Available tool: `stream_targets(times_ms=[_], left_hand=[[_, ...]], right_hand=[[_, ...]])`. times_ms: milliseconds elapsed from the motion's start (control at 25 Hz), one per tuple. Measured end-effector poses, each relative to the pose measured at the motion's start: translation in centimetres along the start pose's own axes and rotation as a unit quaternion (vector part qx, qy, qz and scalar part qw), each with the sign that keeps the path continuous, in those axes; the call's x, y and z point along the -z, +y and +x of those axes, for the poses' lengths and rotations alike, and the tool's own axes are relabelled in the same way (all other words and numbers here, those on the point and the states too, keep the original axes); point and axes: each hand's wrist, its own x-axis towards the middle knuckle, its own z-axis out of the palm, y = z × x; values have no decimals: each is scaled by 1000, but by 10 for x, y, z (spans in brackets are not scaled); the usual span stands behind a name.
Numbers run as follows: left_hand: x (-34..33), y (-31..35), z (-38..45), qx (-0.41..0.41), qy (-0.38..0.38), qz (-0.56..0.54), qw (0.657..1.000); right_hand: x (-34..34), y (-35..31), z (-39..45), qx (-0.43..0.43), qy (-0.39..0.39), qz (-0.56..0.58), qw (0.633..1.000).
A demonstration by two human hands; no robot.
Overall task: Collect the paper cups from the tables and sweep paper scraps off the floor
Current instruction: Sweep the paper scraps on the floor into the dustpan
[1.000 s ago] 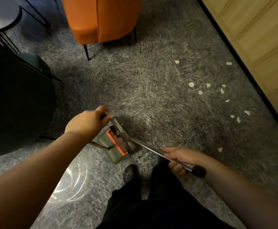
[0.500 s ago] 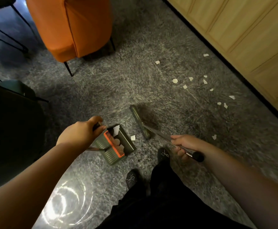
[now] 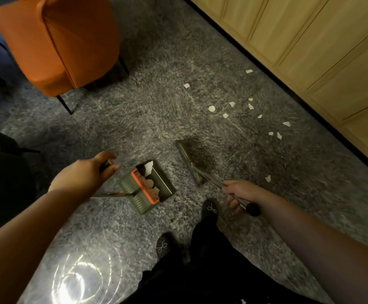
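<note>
Gripping the broom handle, the right hand (image 3: 241, 191) keeps the broom (image 3: 189, 164) just right of the dustpan (image 3: 149, 189), whose handle the left hand (image 3: 84, 175) grips; paper scraps (image 3: 231, 110) lie beyond the dustpan, some inside.

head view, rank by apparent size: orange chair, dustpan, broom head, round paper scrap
1. orange chair, largest by far, though cropped by the frame edge.
2. dustpan.
3. broom head, narrower than the dustpan and similar in length, so the gap is small.
4. round paper scrap, smallest; it lies farther away, but that would not change its rank.
</note>
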Motion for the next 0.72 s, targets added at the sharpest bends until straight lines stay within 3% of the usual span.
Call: stream_targets(times_ms=[320, 520, 720], left_hand=[[8, -21, -11, 4, -3, 14, 1000], [-16, -22, -21, 33, -31, 38, 998], [-22, -26, -22, 20, -20, 45, 999]], right_hand=[[-26, -12, 27, -17, -8, -34, 999], [-68, -9, 51, -29, -12, -144, 989], [-121, 5, 62, -43, -89, -162, 982]])
